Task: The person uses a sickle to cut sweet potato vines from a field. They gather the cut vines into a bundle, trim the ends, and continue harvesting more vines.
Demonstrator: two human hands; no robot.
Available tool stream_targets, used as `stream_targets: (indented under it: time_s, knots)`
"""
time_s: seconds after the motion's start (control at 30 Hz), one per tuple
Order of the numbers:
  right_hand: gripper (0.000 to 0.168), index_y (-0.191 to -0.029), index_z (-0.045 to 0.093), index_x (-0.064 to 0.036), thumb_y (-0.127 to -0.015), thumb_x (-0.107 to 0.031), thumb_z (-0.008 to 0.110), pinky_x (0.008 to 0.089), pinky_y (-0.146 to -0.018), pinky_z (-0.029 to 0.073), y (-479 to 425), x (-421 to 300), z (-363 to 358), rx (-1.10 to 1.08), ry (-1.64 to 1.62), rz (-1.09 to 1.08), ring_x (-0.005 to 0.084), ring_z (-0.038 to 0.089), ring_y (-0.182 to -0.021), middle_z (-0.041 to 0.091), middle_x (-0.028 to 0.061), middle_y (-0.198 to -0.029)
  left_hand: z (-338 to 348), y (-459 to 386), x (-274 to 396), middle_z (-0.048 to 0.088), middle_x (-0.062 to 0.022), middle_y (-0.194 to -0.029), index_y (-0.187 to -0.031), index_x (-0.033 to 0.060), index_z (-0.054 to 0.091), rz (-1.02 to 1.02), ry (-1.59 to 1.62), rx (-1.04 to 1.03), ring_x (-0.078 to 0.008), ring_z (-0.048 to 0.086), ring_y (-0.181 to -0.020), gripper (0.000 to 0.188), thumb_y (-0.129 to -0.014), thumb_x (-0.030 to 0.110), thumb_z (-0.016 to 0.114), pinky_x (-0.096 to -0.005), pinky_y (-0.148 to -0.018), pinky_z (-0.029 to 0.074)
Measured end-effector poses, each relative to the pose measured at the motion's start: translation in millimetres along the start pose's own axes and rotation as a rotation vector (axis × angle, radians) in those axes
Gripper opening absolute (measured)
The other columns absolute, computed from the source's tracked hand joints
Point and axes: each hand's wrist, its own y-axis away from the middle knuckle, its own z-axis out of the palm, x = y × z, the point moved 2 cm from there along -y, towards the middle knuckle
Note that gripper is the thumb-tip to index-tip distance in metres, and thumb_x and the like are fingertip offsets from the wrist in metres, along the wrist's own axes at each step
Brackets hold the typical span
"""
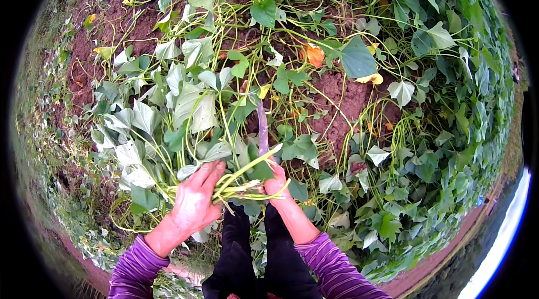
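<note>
My left hand (197,198) is closed around a bundle of sweet potato vines (242,175). Their pale cut stem ends point right, in front of my right hand, and their broad leaves (143,118) fan out to the left, many with pale undersides showing. My right hand (276,181) is partly behind the stems and grips a narrow tool, with a long purplish-grey blade (262,128) reaching away from me among the leaves. The tool's far end and handle are mostly hidden, so its exact shape cannot be told.
Vines and leaves trail over reddish-brown soil (337,105) ahead. Thick foliage (459,160) covers the right side. A few orange and yellow leaves (313,55) lie among the stems. My dark-trousered legs (238,248) stand below my hands. A dirt path (446,248) curves along the lower right.
</note>
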Motion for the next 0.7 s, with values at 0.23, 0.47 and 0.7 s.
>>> stream_targets:
  time_s: [0.23,0.47,0.7]
  knots:
    - [0.048,-0.141,0.030,-0.021,-0.096,-0.009,0.042,0.0217,-0.042,0.031,63.2,21.9,30.0,-0.129,0.009,0.220,0.0075,0.036,-0.050,0.041,-0.0003,-0.066,67.0,-88.7,-75.2,0.028,-0.0224,-0.143,-0.129,-0.0060,0.040,-0.153,-0.338,-0.080,-0.0351,0.057,-0.100,0.069,-0.063,0.004,0.058,-0.0387,-0.085,0.050]
    - [0.053,-0.142,0.033,-0.019,-0.093,-0.009,0.051,0.0201,-0.043,0.033,71.5,20.5,23.3,-0.130,0.069,0.289,0.0065,0.041,-0.052,0.045,-0.0006,-0.068,53.7,-26.3,-108.2,0.062,-0.0214,-0.075,-0.077,-0.0008,0.062,-0.405,-0.278,-0.094,-0.0390,0.061,-0.078,0.017,-0.066,0.011,0.059,-0.0432,-0.074,0.051]
    - [0.046,-0.136,0.041,-0.009,-0.092,-0.008,0.052,0.0224,-0.061,0.045,165.9,27.2,17.2,-0.460,0.751,-0.262,0.0074,0.049,-0.065,0.054,0.0017,-0.074,-11.4,119.8,-84.7,0.060,-0.0170,-0.067,-0.085,0.0025,0.064,-0.447,-0.054,0.081,-0.0377,0.057,-0.071,0.023,-0.062,0.005,0.060,-0.0439,-0.076,0.047]
